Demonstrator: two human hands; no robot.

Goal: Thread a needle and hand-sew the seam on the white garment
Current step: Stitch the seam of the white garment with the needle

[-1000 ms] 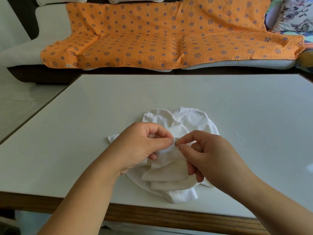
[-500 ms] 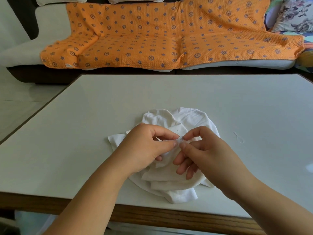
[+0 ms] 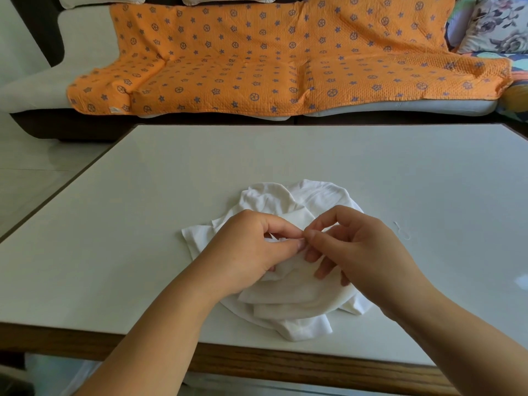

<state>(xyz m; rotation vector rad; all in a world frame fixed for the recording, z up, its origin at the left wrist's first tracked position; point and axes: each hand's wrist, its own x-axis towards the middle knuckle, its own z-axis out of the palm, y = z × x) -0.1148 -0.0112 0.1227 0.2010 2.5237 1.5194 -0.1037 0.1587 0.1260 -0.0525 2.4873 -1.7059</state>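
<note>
White garment lies bunched in the lower centre of the frame, on the white table, near its front edge; both hands work over its middle; left hand is curled, thumb and forefinger pinched on a small raised fold of the cloth; right hand meets it tip to tip, thumb and forefinger closed in a fine pinch, other fingers resting loosely on the fabric below; I judge that pinch to hold the needle, but needle and working thread are too small for me to make out, so I cannot confirm it; a short loose bit of thread lies on the table right of the garment, apart from it; my reading: threading appears done, since the hands are at the cloth and not at a needle eye; sewing seems under way, mid-stitch; I cannot see any finished stitches or how much seam remains; knotting off and trimming look still to come
</note>
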